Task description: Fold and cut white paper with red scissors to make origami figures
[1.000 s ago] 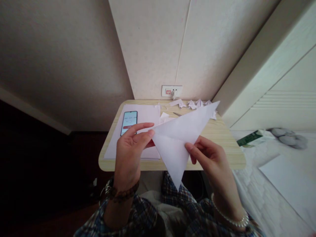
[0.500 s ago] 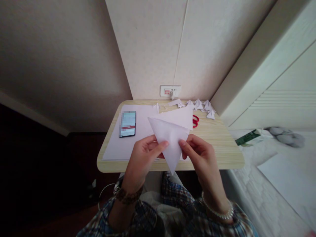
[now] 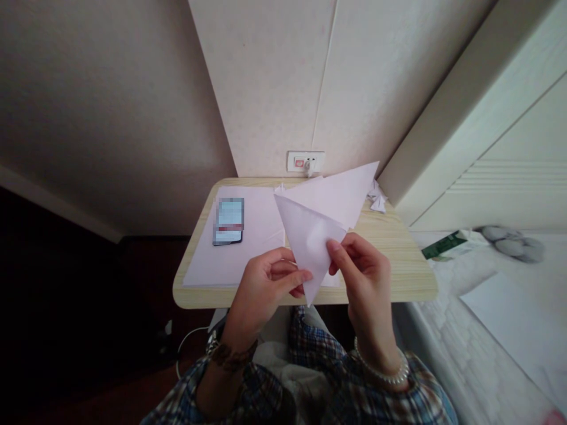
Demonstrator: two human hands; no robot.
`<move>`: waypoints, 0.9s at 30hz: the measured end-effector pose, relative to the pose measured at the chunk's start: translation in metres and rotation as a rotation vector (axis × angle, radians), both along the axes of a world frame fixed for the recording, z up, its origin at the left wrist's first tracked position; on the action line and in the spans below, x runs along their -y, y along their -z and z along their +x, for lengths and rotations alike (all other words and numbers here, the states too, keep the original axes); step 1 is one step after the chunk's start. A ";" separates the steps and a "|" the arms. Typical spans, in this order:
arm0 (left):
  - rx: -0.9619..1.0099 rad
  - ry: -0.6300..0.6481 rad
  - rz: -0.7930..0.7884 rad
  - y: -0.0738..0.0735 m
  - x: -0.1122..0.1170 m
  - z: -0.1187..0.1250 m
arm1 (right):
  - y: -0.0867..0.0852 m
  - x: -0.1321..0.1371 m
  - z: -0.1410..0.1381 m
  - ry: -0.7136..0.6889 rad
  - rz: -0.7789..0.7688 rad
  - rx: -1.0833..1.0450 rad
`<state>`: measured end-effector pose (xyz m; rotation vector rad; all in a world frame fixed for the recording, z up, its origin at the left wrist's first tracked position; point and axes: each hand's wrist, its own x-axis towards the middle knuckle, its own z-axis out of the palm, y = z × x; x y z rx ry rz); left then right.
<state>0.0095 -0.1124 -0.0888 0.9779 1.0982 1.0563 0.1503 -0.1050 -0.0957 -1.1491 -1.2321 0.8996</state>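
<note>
A folded sheet of white paper is held up over the front of the table, its narrow tip pointing down at me and a wide flap spreading away to the upper right. My left hand pinches it near the lower tip, thumb on top and fingers behind. At the right edge, higher up, my right hand grips the paper between thumb and curled fingers. The paper covers part of the tabletop behind it, including the spot where red scissors lay.
White sheets lie on the small wooden table, with a phone on them. Small folded paper pieces sit at the back right. A wall socket is behind; a bed with another sheet stands to the right.
The paper's back flap has swung up and right, now hiding the scissors and most of the small folded pieces. My left hand has slid lower, toward the tip.
</note>
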 end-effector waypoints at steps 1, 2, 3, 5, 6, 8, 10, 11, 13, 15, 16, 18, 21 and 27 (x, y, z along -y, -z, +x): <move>0.002 -0.004 -0.001 0.000 0.000 0.000 | 0.000 0.000 0.000 0.002 0.002 -0.002; 0.004 -0.005 -0.001 0.000 0.001 0.000 | 0.000 -0.001 0.000 0.003 0.005 -0.006; 0.007 -0.001 0.000 0.001 0.001 0.000 | 0.000 -0.001 0.000 0.008 0.009 -0.011; 0.014 0.019 0.006 0.002 0.000 -0.001 | 0.000 -0.002 0.000 0.024 0.020 -0.021; 0.018 0.034 0.009 0.002 0.000 -0.001 | -0.001 -0.003 0.000 0.031 0.027 -0.025; 0.024 0.057 0.013 0.002 0.000 -0.001 | -0.002 -0.004 0.000 0.035 0.041 -0.034; 0.033 0.061 0.011 0.003 -0.001 -0.001 | -0.004 -0.007 0.000 0.023 0.047 -0.035; 0.039 0.062 0.011 0.003 -0.001 -0.001 | -0.005 -0.009 -0.001 0.016 0.050 -0.034; 0.051 0.072 0.018 0.003 -0.001 -0.001 | -0.007 -0.011 -0.001 0.011 0.057 -0.023; 0.051 0.088 0.024 0.003 -0.001 -0.001 | -0.009 -0.014 -0.002 0.003 0.075 -0.009; 0.047 0.091 0.022 0.003 -0.002 -0.001 | -0.010 -0.015 -0.003 -0.003 0.086 -0.004; 0.035 0.082 0.017 0.004 -0.003 -0.001 | -0.012 -0.017 -0.005 -0.020 0.097 0.003; 0.039 0.037 0.030 0.006 -0.006 -0.002 | -0.014 -0.021 -0.005 -0.059 0.089 0.021; 0.067 -0.221 0.105 0.007 -0.014 -0.012 | -0.014 -0.027 0.002 -0.305 0.047 0.165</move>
